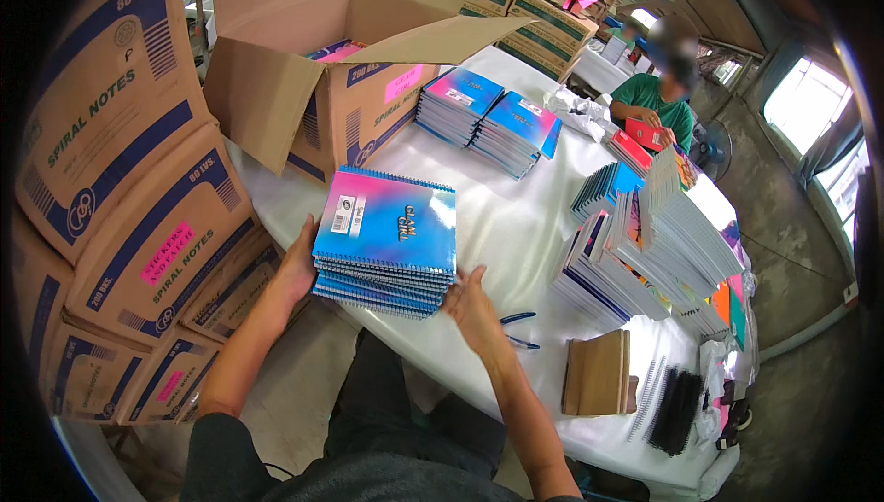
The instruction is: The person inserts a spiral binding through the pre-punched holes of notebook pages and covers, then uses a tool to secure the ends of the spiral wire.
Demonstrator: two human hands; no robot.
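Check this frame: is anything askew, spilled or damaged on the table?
Little stands out. The tall notebook stacks at the right lean and fan sideways rather than standing square. The stack of spiral notebooks between the left hand and right hand looks even and undamaged.

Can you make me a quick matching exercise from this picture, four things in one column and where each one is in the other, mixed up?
Things:
1. stack of blue-pink notebooks
2. open carton
3. pen
4. brown notebooks

Places:
A. far left of the table, flaps up
B. near table edge, right side
C. between left hand and right hand
D. on the table just right of the right hand

Pairs: 1-C, 2-A, 3-D, 4-B
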